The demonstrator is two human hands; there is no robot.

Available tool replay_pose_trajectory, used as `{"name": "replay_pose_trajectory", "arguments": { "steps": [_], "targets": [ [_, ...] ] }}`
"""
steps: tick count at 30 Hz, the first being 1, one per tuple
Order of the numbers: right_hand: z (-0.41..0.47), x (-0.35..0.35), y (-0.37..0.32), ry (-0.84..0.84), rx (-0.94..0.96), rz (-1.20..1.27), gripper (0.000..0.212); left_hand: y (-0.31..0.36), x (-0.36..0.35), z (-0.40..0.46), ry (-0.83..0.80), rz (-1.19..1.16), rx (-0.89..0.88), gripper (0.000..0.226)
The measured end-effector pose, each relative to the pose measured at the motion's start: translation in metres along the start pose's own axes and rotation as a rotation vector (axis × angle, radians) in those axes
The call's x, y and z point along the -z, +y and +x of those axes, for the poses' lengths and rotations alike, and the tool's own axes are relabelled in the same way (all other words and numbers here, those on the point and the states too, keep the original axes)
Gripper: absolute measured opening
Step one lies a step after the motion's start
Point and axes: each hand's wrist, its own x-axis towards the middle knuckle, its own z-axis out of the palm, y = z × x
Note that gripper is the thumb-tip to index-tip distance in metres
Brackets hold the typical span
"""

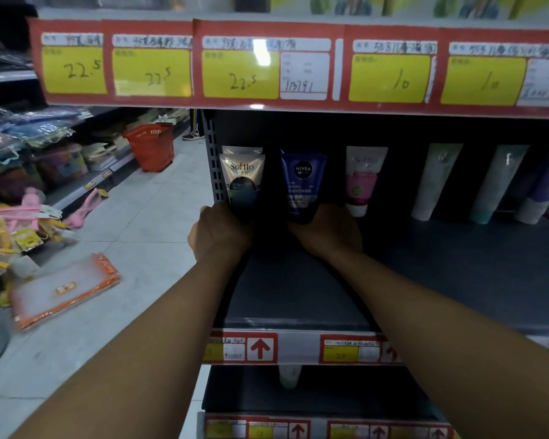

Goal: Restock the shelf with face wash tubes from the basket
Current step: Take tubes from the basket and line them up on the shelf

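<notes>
Both hands are deep in the dark shelf (298, 289), the left hand (219, 236) with fingers wrapped round the Softto tube (243, 185) and the right hand (328, 231) cupping the blue Nivea Men tube (303, 185), so placing seems underway, and next each likely needs releasing upright

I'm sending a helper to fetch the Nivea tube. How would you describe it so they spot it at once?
Look at the dark shelf under the red and yellow price tags, near its left end. The Nivea tube is second from the left, standing cap down with the right hand at its base. It is the only deep blue one, between a beige Softto tube and a white and pink tube.
</notes>
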Motion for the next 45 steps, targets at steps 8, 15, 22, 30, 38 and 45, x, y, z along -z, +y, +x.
{"name": "replay_pose_trajectory", "arguments": {
  "steps": [8,15,22,30,38,45],
  "targets": [
    [0.001,-0.003,0.001,0.032,0.016,-0.011,0.054,-0.002,-0.002,0.000,0.014,-0.001,-0.008,0.053],
    [0.001,-0.002,0.000,0.026,0.005,-0.003,0.055,-0.001,-0.001,-0.003,0.022,-0.018,-0.016,0.064],
    [-0.002,0.000,-0.001,0.001,-0.014,-0.003,0.052,0.000,-0.004,-0.002,0.029,-0.009,-0.018,0.073],
    [-0.002,0.001,-0.003,-0.001,-0.021,-0.007,0.056,0.001,-0.006,-0.002,0.007,0.050,-0.025,0.079],
    [-0.013,0.021,-0.010,-0.069,0.041,-0.041,0.075,-0.003,0.017,-0.013,-0.078,-0.048,0.013,0.086],
    [-0.053,0.060,-0.001,-0.240,0.106,-0.112,0.076,0.002,0.046,-0.058,-0.110,-0.125,-0.015,0.089]
  ]
}}
